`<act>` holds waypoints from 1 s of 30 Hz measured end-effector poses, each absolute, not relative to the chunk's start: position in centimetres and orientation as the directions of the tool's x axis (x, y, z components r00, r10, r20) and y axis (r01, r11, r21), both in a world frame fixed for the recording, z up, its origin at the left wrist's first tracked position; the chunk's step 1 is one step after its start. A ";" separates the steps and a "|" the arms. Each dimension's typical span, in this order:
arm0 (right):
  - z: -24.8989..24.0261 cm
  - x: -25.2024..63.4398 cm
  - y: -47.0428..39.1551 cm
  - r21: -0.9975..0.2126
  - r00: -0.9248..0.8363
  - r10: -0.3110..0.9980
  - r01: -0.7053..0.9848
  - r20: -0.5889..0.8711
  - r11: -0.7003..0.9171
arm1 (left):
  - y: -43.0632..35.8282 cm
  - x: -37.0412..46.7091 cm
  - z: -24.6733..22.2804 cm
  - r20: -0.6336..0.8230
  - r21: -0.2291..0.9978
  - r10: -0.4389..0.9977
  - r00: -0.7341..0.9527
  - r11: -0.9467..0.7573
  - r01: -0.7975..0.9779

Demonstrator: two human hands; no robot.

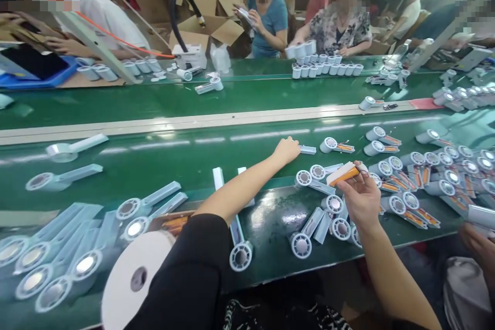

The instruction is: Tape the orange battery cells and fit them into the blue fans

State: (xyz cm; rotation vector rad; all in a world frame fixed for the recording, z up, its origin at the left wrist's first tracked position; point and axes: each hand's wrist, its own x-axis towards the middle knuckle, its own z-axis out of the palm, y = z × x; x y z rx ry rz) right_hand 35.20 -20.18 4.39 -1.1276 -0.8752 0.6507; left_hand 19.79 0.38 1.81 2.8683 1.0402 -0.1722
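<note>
- Left hand (286, 149) is stretched way out over the green belt (193, 157), fingers bunched and pointing down next to a pale blue handle (308, 150). Can't tell from here if it's actually gripping that or just touching it.
- Right hand (361, 193) is closer in, fingers closed around a white-and-orange piece (342, 173), held tilted above the near edge of the belt. White strip on top, orange along the side.
- Just right of the pale blue handle there's a lone fan (328, 144) lying on the belt, orange showing in its handle.
- Below the right hand, a loose bunch of fans (301, 245) sits on the dark green ledge (266, 263), handles every which way.
- Further right is a big crowd of fans with orange in the handles (417, 211), packed pretty tight.
- One fan (241, 256) lies under the left forearm, handle partly hidden by it.
- Over on the left, a messy pile of fans (50, 294), plus a fat white roll (121, 268) by the black sleeve and a brown box (157, 223) with orange bits behind it.
- Across the belt, a person in a blue top (274, 15) has something pale in their hands.
</note>
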 end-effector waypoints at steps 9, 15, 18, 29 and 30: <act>2.9 39.7 -12.9 -0.973 0.304 0.925 0.042 0.227 0.225 | 1.9 19.3 -0.4 -0.150 0.091 0.532 0.833 -0.832 0.548; 0.9 40.6 -8.5 -0.983 0.197 0.965 0.089 0.174 0.159 | 1.8 21.1 -0.6 -0.187 0.099 0.550 0.814 -0.814 0.573; -0.1 41.4 -7.6 -0.958 0.148 0.975 0.261 0.164 0.121 | 2.5 22.6 -0.3 -0.242 0.118 0.600 0.763 -0.762 0.637; -0.7 42.8 -6.7 -0.335 -0.189 0.981 0.922 0.044 0.193 | 4.2 23.7 1.9 -0.335 0.253 0.617 0.712 -0.669 0.698; -0.5 42.7 -6.7 -0.259 -0.203 0.979 0.945 0.008 0.198 | 4.1 23.9 1.8 -0.334 0.260 0.624 0.706 -0.659 0.706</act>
